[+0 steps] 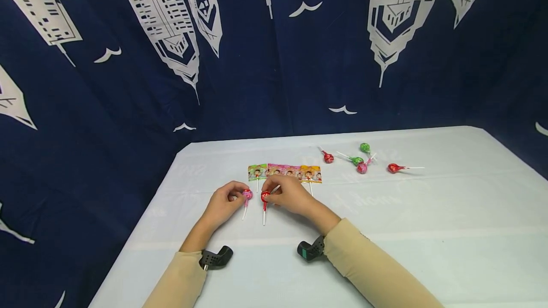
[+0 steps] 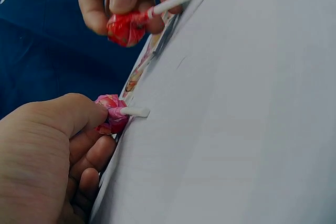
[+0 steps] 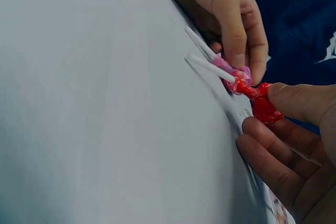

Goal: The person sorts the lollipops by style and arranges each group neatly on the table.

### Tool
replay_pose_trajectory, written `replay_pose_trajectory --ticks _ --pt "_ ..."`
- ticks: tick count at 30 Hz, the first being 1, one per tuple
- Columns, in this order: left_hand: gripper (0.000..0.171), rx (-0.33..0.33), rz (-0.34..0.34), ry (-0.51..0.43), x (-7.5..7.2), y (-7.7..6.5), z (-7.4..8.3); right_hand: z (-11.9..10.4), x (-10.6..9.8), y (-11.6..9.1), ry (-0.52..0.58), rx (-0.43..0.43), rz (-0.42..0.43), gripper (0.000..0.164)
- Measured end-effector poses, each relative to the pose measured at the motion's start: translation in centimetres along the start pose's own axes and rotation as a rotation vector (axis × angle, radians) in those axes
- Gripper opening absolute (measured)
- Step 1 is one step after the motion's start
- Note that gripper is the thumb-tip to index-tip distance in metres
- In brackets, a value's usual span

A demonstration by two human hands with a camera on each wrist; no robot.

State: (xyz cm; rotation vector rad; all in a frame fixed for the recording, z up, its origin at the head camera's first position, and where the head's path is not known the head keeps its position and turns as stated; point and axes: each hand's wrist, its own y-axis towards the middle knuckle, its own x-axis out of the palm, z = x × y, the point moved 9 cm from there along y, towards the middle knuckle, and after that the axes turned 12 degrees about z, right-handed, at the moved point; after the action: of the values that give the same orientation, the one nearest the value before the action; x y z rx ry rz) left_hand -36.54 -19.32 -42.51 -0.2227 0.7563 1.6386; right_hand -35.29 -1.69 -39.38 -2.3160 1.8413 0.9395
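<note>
Between the thumb and fingers of my left hand (image 1: 224, 203) is a pink-wrapped lollipop (image 1: 247, 194), its white stick pointing toward me. Just to its right, my right hand (image 1: 291, 195) pinches a red-wrapped lollipop (image 1: 265, 197) by its head, stick also toward me. The left wrist view shows the red head (image 2: 126, 29) beyond the pink one (image 2: 111, 114). In the right wrist view, the red lollipop's stick (image 3: 212, 68) overlaps the pink lollipop. Behind the hands lies a row of flat cartoon-printed packets, green (image 1: 257, 171), pink (image 1: 284, 169) and orange (image 1: 311, 174), partly hidden by my right hand.
White sticks show below the green and orange packets. Farther right lie several loose lollipops: red (image 1: 328, 158), green (image 1: 357, 160), another green (image 1: 365, 147), pink (image 1: 362, 168) and red (image 1: 393, 168). A dark blue curtain (image 1: 274, 84) hangs behind the white-covered table (image 1: 411, 222).
</note>
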Motion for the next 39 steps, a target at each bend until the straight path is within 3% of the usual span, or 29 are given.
replay_pose_trajectory --ticks 7,16,39 --pt "0.019 -0.007 -0.011 -0.001 0.2 0.1 0.4 0.1 0.7 0.5 -0.06 0.014 0.047 0.013" --pt "0.018 -0.01 -0.017 -0.012 0.1 0.2 0.6 0.3 1.2 1.1 -0.216 -0.033 0.122 0.01" --pt "0.019 -0.014 -0.014 -0.004 0.1 0.0 -0.2 0.7 1.9 0.7 -0.223 -0.042 0.167 0.015"
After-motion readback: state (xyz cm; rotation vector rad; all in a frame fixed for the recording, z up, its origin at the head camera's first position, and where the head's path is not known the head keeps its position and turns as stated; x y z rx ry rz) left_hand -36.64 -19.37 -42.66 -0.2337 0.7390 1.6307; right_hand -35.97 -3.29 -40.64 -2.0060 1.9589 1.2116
